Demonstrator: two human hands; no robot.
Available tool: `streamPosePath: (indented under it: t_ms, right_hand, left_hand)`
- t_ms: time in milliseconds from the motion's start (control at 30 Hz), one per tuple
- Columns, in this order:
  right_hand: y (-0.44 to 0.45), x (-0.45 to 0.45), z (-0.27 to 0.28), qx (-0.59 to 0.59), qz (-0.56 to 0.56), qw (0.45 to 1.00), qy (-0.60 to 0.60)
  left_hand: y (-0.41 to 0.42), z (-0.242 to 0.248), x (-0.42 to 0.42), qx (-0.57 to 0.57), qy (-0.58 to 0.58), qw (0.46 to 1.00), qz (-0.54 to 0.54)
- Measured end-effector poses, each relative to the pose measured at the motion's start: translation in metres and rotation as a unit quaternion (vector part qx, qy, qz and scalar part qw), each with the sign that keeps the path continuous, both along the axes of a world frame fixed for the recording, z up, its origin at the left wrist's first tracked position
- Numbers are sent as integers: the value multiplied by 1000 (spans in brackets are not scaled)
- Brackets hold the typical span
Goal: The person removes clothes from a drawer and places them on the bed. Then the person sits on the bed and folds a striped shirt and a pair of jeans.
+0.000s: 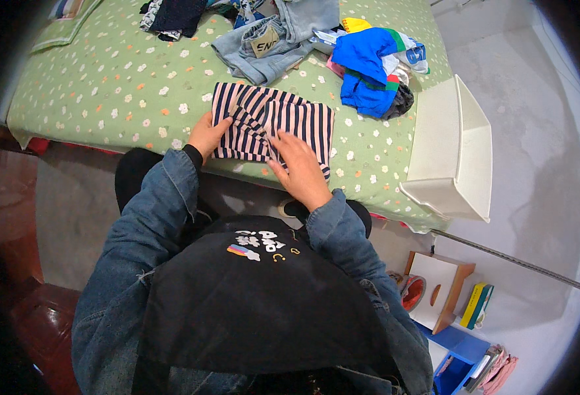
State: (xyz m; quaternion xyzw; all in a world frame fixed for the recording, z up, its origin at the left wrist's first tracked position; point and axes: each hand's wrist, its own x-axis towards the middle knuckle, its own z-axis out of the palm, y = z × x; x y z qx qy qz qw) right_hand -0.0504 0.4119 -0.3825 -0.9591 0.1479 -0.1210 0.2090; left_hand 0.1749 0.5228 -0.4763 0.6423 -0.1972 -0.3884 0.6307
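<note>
A pink and dark striped garment (299,118), folded into a rough rectangle, lies near the front edge of the bed. My left hand (208,136) grips its left edge, thumb on top and the other fingers partly hidden. On the garment's lower middle rests my right hand (299,165), palm down with fingers spread, beside a bunched fold. Just beyond lie light blue jeans (265,64), crumpled. To their right is a heap with a blue garment (369,59) with green and white parts.
Dark clothes (179,17) lie at the back of the bed, which has a green flowered cover (137,94). A white plastic bin (435,143) sits tilted at the right edge. A small cabinet (433,289) and a blue shelf unit (460,348) stand at the lower right.
</note>
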Motion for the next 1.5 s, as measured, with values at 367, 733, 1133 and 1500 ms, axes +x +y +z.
streamPosePath:
  t_ms: [367,733,1133,1500]
  right_hand:
    - [-32,6,-61,-140,-110,984,11]
    - [-81,-53,-47,374,-383,837,-111]
    - [-30,12,-4,-39,-179,979,-87]
    - [-33,-6,-46,38,-96,994,-23]
  left_hand:
    - [2,-17,-1,45,-88,995,8]
    - [-1,-24,1,38,-46,998,5]
    - [-12,8,0,123,-211,967,77]
    - [-24,-7,29,87,93,988,84]
